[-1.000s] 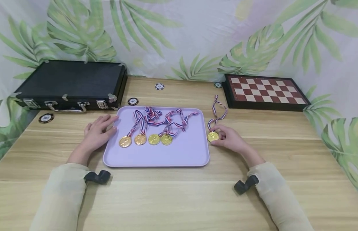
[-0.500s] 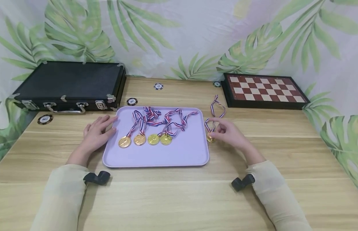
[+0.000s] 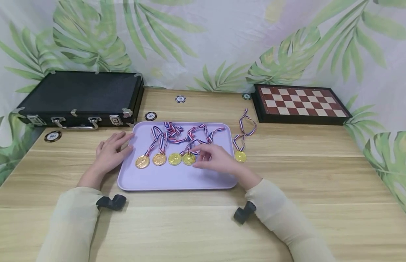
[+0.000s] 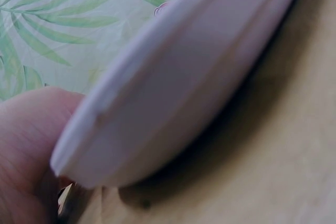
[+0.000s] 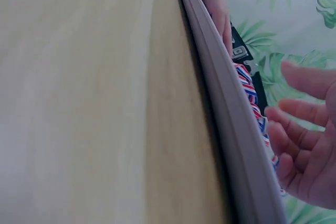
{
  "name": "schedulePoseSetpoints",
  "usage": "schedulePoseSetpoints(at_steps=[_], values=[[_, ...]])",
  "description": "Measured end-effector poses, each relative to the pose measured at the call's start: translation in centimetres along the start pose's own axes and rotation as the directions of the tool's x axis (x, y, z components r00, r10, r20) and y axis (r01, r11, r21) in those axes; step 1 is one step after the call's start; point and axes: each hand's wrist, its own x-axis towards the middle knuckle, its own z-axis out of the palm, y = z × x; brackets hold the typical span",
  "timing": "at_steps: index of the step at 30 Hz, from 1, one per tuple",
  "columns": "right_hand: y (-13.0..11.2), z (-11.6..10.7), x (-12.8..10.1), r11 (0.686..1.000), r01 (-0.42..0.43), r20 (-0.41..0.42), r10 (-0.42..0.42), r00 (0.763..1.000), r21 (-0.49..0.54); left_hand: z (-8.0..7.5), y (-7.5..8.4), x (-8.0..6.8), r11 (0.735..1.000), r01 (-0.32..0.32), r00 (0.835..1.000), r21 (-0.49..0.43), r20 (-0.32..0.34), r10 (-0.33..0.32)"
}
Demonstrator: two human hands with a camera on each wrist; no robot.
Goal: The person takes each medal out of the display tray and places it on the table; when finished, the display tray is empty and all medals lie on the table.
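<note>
Head view: the right hand hovers over the lilac tray, fingers loosely spread and grasping nothing, tips just beside the rightmost of four medals lined up on it. A fifth medal lies on the bench just off the tray's right edge. The left hand rests flat at the tray's left rim, relaxed. To lift the near medal cleanly, pinching the disc rather than the ribbons seems wise, since they cross and may drag neighbours along.

Left wrist view: the tray's rim fills the frame, a finger against it; steady downward pressure there should stop the tray sliding.

Right wrist view: the fingers hang open beside the tray wall, with a striped ribbon beyond; nothing is held.
</note>
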Motion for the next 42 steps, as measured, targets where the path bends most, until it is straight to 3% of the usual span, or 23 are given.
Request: schedulePoseSetpoints(at_steps=[9, 18, 24, 30, 35, 39, 42], values=[[1.0, 1.7, 1.6, 0.986, -0.059, -0.035, 0.054, 0.998, -0.155, 0.1, 0.0, 0.0, 1.000, 0.010, 1.000, -0.001, -0.015, -0.010], [1.1, 2.4, 2.2, 0.931, -0.167, -0.073, 0.151, 0.986, -0.326, 0.1, -0.1, 0.1, 1.000, -0.001, 1.000, 0.001, -0.027, 0.001], [1.1, 2.6, 2.2, 0.902, -0.194, -0.082, 0.176, 0.981, -0.385, 0.1, -0.2, 0.0, 1.000, -0.005, 0.999, 0.004, -0.037, 0.005], [0.9, 2.6, 2.0, 0.906, -0.169, -0.069, 0.155, 0.986, -0.388, 0.1, -0.1, 0.0, 1.000, -0.008, 0.999, 0.005, -0.034, 0.008], [0.5, 2.7, 1.5, 0.929, -0.054, -0.021, 0.050, 0.999, -0.366, 0.1, -0.1, 0.0, 1.000, -0.004, 0.999, -0.002, -0.034, 0.004], [0.5, 2.6, 1.2, 0.965, 0.015, 0.012, -0.013, 1.000, -0.262, 0.1, -0.1, -0.1, 1.000, 0.001, 0.999, 0.001, -0.035, -0.001], [0.1, 1.9, 0.9, 0.991, 0.015, 0.020, -0.012, 1.000, -0.132, 0.0, -0.1, -0.1, 1.000, 0.004, 0.999, 0.003, -0.034, -0.004]])
